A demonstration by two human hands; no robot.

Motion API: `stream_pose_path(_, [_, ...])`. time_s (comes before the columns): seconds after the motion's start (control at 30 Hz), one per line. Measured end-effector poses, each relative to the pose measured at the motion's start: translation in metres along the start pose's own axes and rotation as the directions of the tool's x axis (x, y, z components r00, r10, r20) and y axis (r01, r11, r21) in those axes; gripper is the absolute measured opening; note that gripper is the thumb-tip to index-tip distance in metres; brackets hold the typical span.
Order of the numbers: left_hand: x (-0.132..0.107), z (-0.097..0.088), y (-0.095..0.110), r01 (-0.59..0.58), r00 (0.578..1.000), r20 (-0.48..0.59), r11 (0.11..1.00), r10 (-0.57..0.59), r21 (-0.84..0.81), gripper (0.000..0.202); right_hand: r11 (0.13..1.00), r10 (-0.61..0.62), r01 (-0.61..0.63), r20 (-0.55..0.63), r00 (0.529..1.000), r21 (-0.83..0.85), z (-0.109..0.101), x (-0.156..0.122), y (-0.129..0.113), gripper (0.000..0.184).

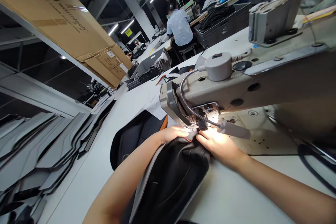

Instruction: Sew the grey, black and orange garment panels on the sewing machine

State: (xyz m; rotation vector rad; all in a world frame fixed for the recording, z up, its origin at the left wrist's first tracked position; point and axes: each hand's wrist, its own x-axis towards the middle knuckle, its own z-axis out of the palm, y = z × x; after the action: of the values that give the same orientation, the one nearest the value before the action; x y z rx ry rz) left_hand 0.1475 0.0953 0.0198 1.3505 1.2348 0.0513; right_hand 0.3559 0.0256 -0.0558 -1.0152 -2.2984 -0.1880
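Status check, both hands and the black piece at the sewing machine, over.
Left hand and right hand both pressing the black leather piece at the sewing machine needle. Lamp arm hangs close above the fingers.

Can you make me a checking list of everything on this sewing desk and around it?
Surface: white table, brightly lit at the needle.
Job's things: black leather piece with orange trim, under the sewing machine.
Clutter: stacked grey cut panels at left.
Grippers: left hand and right hand press the piece at the needle.
Cables: gooseneck lamp; dark cable.
Surroundings: cardboard boxes; seated person.
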Motion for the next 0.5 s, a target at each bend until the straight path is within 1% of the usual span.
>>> stream_pose_path(0.07, [0.003, -0.007, 0.0, 0.035, 0.998, 0.06, 0.999, -0.034, -0.022, 0.032, 0.999, -0.006, 0.007, 0.016, 1.0, -0.038, 0.001, 0.003, 0.002, 0.018])
stream_pose_path(0.13, [0.007, -0.014, 0.002, 0.056, 0.994, 0.092, 0.998, -0.054, -0.015, 0.028, 0.997, -0.033, 0.035, 0.036, 0.999, -0.066, 0.002, 0.008, 0.002, 0.018])
stream_pose_path(0.2, [0.009, -0.02, 0.006, 0.045, 0.996, 0.081, 0.999, -0.046, 0.01, 0.025, 0.995, -0.058, 0.063, 0.06, 0.996, -0.083, 0.003, 0.014, 0.002, 0.017])
stream_pose_path(0.27, [0.009, -0.021, 0.012, 0.026, 0.998, 0.062, 0.999, -0.028, 0.032, 0.022, 0.993, -0.068, 0.076, 0.085, 0.994, -0.095, 0.004, 0.02, 0.001, 0.016])
stream_pose_path(0.4, [0.0, -0.01, 0.024, -0.004, 0.999, 0.037, 0.998, 0.002, 0.068, 0.024, 0.989, -0.075, 0.091, 0.126, 0.989, -0.121, 0.001, 0.023, -0.003, 0.022])
stream_pose_path(0.5, [-0.01, 0.002, 0.031, -0.049, 0.998, 0.032, 0.99, 0.045, 0.133, 0.025, 0.983, -0.093, 0.117, 0.165, 0.982, -0.143, -0.005, 0.014, -0.011, 0.022])
